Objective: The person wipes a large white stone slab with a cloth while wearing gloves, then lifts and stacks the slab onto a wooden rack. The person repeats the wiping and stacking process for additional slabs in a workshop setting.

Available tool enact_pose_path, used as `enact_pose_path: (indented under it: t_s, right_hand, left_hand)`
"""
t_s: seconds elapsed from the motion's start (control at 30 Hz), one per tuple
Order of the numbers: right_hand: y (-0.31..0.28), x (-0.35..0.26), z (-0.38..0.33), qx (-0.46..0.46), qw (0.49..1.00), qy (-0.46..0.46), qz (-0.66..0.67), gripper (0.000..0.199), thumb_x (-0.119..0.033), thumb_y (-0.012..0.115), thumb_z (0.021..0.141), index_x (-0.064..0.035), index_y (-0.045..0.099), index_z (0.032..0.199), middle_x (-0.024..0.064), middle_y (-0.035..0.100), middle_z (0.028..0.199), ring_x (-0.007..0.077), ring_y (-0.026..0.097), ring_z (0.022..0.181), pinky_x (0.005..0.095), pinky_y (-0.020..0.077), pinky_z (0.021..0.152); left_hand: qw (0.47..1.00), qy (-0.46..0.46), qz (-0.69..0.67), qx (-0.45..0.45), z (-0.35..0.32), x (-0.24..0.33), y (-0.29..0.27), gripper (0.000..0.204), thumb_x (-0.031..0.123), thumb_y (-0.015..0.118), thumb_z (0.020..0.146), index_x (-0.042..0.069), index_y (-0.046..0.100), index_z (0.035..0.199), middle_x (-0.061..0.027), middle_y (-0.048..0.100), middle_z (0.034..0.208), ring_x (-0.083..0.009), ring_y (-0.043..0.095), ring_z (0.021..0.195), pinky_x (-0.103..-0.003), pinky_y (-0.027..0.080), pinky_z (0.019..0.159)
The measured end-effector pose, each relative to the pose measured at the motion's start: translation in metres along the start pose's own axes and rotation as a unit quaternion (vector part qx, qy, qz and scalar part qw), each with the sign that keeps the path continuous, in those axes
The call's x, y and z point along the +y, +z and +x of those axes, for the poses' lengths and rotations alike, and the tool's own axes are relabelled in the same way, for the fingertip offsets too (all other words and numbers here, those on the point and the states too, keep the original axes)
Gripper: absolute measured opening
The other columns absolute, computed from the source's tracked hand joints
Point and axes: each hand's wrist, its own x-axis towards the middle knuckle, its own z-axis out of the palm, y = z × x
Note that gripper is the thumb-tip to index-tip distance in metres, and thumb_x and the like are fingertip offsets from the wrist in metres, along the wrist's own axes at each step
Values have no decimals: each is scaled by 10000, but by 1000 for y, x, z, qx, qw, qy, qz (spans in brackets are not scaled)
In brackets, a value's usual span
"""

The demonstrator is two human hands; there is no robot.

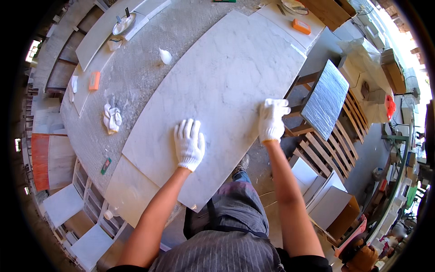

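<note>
Slab point(213, 77) | left hand point(189, 144): 7 o'clock, flat atop, slightly spread | right hand point(273, 119): 3 o'clock edge, cannot tell if pinching

Person's left hand point(188, 145) and right hand point(273, 121) both in white knit gloves point(192, 154), ribbed look; right cuff point(271, 141) edged yellowish. Forearms bare. Short black sleeves point(310, 264) at lower edge. Torso: dark grey garment point(213, 254), thin pale vertical stripes, black band point(240, 230) across the waist. Lower down, blue trouser leg point(243, 176), greyish shoe point(244, 162), details too small to tell.
</note>
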Motion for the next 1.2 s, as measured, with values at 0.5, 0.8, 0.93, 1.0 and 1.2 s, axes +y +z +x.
enact_pose_path:
  t_s: [0.5,0.8,0.93,1.0,1.2]
  right_hand:
    - [236,67,220,52,729,312,607,417,-396,425,962,-28,513,1136,336,567,1055,497,625,878,573,525,744]
    - [245,97,253,-23,722,330,608,520,-549,395,964,-92,608,1095,271,651,1091,475,623,1025,542,495,884]
    - [247,93,244,57,907,233,345,452,-469,436,971,-129,594,1223,227,623,1184,430,630,1022,527,495,879]
    - [254,74,226,119,986,116,25,400,-391,471,951,-121,586,1223,207,622,1161,395,641,984,504,503,814]
    - [82,0,66,52,863,-34,501,278,-159,593,828,-85,594,1097,204,654,990,302,699,788,400,537,460]
  left_hand:
    - [996,-11,52,-74,0,2,-3,452,216,504,939,45,504,1357,-187,466,1381,-405,408,1302,-592,269,1112]
    - [996,-13,50,-71,5,3,-5,462,214,545,909,62,520,1344,-177,479,1362,-394,426,1286,-581,299,1098]
    - [998,-12,39,-55,7,3,-2,466,209,574,892,84,528,1339,-152,483,1354,-372,420,1295,-571,297,1103]
    - [998,-7,34,-56,11,4,-3,465,207,575,891,90,529,1339,-147,483,1353,-366,420,1296,-563,294,1107]
    - [998,-8,44,-37,2,2,-2,439,215,528,930,67,523,1343,-157,485,1358,-370,424,1299,-550,286,1114]
